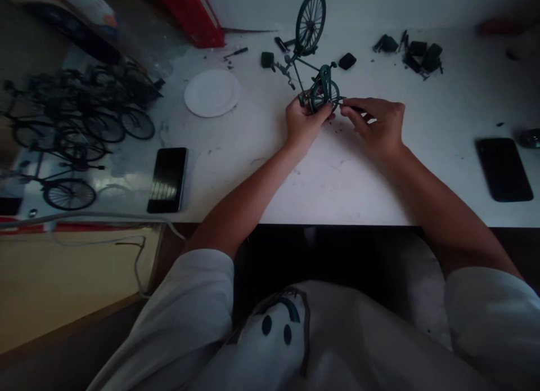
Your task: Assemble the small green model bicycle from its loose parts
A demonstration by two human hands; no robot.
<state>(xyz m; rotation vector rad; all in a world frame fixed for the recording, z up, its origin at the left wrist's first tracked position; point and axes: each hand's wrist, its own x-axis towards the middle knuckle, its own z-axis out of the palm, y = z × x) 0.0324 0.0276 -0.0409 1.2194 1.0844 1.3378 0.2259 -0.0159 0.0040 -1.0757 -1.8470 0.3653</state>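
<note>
A dark green model bicycle (311,64) stands tilted over the white table, its spoked front wheel (311,22) pointing to the back. My left hand (304,121) is closed around its rear part, with thumb and fingers at the small rear wheel (324,95). From the right, my right hand (377,121) pinches a thin dark tool (353,108); its tip reaches the edge of the rear wheel. Most of the tool is hidden by the fingers, so its exact kind does not show. Tiny dark bits lie below the hands.
Several finished-looking model bicycles (80,115) crowd the left side. A white plate (212,93), a phone (167,180) and a small screwdriver-like tool (236,54) lie nearer. Dark parts (424,56) are scattered at back right; another phone (504,169) lies far right. A red box (192,14) stands behind.
</note>
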